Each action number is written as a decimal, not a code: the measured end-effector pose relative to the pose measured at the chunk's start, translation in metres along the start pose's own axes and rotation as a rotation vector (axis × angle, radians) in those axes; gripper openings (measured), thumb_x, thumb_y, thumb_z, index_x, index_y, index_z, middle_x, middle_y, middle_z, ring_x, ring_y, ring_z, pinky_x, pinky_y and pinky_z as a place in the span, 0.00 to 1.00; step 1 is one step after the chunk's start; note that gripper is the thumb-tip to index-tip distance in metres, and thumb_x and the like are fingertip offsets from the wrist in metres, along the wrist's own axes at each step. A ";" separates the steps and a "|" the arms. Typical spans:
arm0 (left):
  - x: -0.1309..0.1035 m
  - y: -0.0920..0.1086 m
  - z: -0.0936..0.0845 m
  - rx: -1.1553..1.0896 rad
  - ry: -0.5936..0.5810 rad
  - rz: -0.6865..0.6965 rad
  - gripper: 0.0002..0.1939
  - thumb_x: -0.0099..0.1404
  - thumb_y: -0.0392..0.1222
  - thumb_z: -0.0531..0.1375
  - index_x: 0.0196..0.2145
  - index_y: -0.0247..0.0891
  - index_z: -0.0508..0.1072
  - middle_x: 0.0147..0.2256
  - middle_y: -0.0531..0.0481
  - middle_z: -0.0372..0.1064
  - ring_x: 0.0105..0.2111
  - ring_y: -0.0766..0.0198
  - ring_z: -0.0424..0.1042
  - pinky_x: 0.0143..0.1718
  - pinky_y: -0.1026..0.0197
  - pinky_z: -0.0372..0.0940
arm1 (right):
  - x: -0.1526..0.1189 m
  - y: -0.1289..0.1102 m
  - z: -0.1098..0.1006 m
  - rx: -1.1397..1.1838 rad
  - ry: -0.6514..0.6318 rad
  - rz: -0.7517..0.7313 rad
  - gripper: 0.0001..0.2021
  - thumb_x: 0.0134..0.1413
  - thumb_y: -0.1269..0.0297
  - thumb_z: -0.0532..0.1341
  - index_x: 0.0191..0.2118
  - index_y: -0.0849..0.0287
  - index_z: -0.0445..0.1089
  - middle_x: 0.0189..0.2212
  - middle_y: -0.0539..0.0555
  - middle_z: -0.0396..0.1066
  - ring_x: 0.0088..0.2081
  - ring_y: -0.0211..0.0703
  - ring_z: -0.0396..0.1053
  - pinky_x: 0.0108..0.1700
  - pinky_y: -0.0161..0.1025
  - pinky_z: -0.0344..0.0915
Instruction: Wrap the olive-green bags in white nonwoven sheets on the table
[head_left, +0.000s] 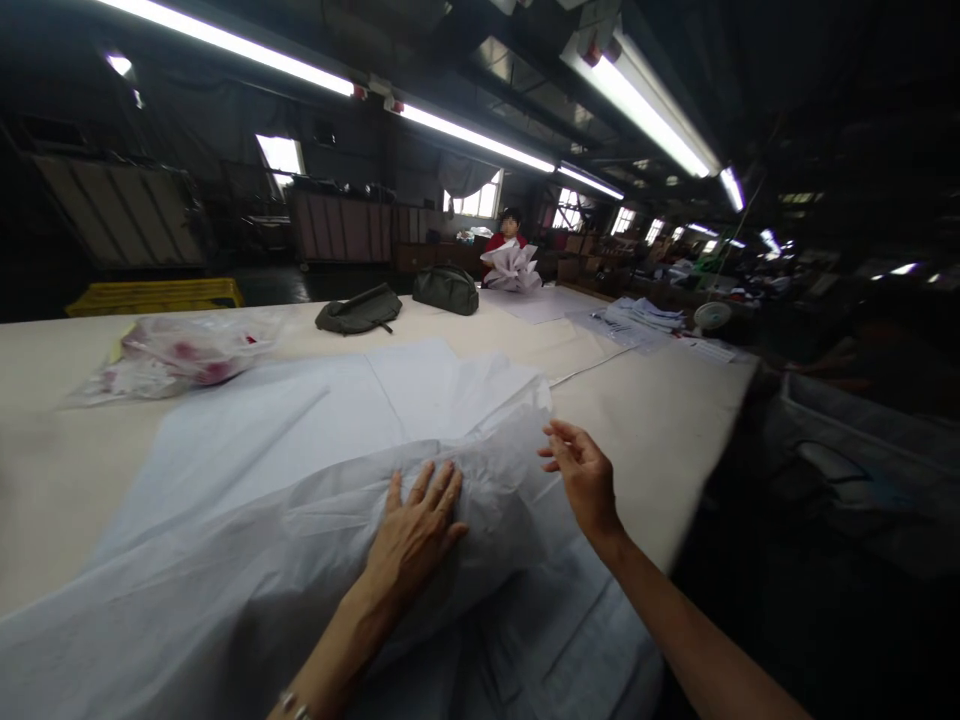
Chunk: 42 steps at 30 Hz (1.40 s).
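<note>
My left hand point(416, 525) presses down, fingers spread, on a thin, crinkled whitish sheet point(322, 515) that bunches up around it. Just beyond the sheet's right corner is my right hand point(585, 475), its fingers loosely bent and apart, with nothing visible in them. Whether its fingertips touch the sheet's edge I cannot tell. Beneath the crinkled sheet lie flatter pale bluish sheets point(262, 415), spread over the table and hanging toward me at the front. What the crinkled sheet covers is hidden.
On the cream table point(660, 410) lie a clear plastic bag point(184, 355) and two dark green pouches point(360, 310) point(445, 289). Folded pale cloth point(643, 313) and a small fan point(712, 317) are at far right. A person point(504, 240) holds crumpled pale material point(513, 268) at the far end. A fabric-sided bin point(862, 420) stands right.
</note>
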<state>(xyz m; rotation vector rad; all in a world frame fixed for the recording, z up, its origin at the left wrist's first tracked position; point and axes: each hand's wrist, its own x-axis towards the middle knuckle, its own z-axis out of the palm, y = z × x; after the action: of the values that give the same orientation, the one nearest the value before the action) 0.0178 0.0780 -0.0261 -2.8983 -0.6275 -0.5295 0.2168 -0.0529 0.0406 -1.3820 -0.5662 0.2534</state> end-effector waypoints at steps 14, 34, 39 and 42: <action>0.001 -0.012 0.016 0.004 -0.040 0.025 0.29 0.68 0.43 0.53 0.65 0.49 0.55 0.65 0.44 0.52 0.64 0.44 0.52 0.59 0.28 0.49 | 0.061 0.082 -0.064 -0.909 -0.221 -0.013 0.20 0.58 0.59 0.61 0.55 0.58 0.70 0.60 0.62 0.64 0.64 0.56 0.55 0.67 0.53 0.40; -0.004 -0.035 0.013 0.172 -0.096 0.108 0.36 0.66 0.63 0.53 0.67 0.55 0.47 0.64 0.52 0.55 0.63 0.54 0.57 0.64 0.50 0.48 | 0.121 0.121 -0.107 -0.027 -0.406 0.215 0.28 0.48 0.46 0.67 0.50 0.60 0.71 0.51 0.59 0.72 0.53 0.50 0.69 0.55 0.41 0.65; 0.002 -0.023 0.004 0.190 -0.092 0.118 0.38 0.65 0.64 0.53 0.67 0.54 0.45 0.64 0.53 0.56 0.63 0.55 0.57 0.65 0.52 0.46 | 0.141 0.137 -0.116 -0.061 -0.402 0.314 0.30 0.52 0.41 0.60 0.50 0.62 0.70 0.45 0.59 0.75 0.45 0.48 0.74 0.47 0.41 0.70; 0.006 -0.019 0.002 0.191 -0.075 0.111 0.37 0.66 0.63 0.53 0.67 0.55 0.45 0.64 0.54 0.55 0.62 0.56 0.58 0.64 0.51 0.47 | 0.162 0.159 -0.142 -0.227 -0.269 0.336 0.26 0.53 0.44 0.57 0.46 0.61 0.71 0.42 0.58 0.75 0.43 0.47 0.73 0.42 0.38 0.69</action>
<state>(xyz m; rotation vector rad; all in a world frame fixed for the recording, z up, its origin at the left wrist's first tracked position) 0.0153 0.0980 -0.0252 -2.7619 -0.4934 -0.3289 0.4512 -0.0643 -0.0879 -1.6758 -0.5954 0.6705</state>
